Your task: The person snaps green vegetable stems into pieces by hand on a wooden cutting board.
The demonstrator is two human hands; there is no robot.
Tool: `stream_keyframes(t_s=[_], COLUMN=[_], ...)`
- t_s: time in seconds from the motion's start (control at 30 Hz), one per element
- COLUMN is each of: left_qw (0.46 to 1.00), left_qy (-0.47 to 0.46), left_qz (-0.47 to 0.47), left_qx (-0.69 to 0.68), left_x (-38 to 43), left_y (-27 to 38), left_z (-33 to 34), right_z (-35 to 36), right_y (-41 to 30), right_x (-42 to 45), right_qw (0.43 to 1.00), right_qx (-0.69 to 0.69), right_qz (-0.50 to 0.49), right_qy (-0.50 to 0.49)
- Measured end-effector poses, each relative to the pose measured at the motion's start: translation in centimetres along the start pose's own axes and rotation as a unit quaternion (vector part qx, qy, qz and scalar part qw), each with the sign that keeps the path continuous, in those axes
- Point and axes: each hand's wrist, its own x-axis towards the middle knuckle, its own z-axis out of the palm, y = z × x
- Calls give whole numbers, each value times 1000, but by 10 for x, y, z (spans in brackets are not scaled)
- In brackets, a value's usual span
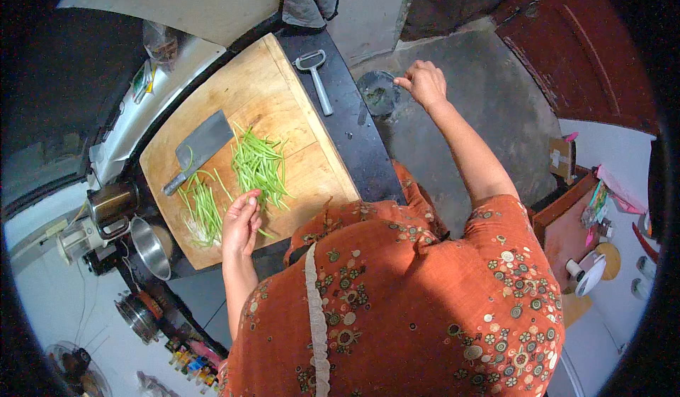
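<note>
My left hand (242, 225) hovers at the board's near edge with its thumb and fingertips close together. A green stem shows behind it; whether the fingers hold it I cannot tell. Just beyond these fingers lies a loose pile of thin green vegetable stems (259, 166). A second bunch of green stems (204, 210), paler at the lower ends, rests to the left. Both are on a wooden cutting board (297, 158), along with a cleaver (204, 139). Out to the right, my right hand (425, 83) is held above the floor beside a bin (378, 93) containing scraps; its fingers are curled, their grip hidden.
A Y-shaped peeler (320, 86) lies on the dark, wet-spotted countertop (353, 136) right of the board. Left of the board stand a metal bowl (151, 248) and a kettle (112, 204). A reddish cabinet (563, 216) holding small items is at the far right.
</note>
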Motion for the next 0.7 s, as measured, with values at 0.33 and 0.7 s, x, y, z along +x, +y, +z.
stream_keyframes(t_s=[0.33,0.7], left_qw=[999,999], left_qy=[36,47], left_qz=[-6,-1], left_qx=[13,-14], left_x=[-6,-13], left_y=[-1,-5], left_z=[3,-9], right_z=[33,6], right_y=[22,-11], right_x=[18,29], right_qw=[984,895], right_qx=[84,347], right_qz=[102,225], right_qy=[-118,-165])
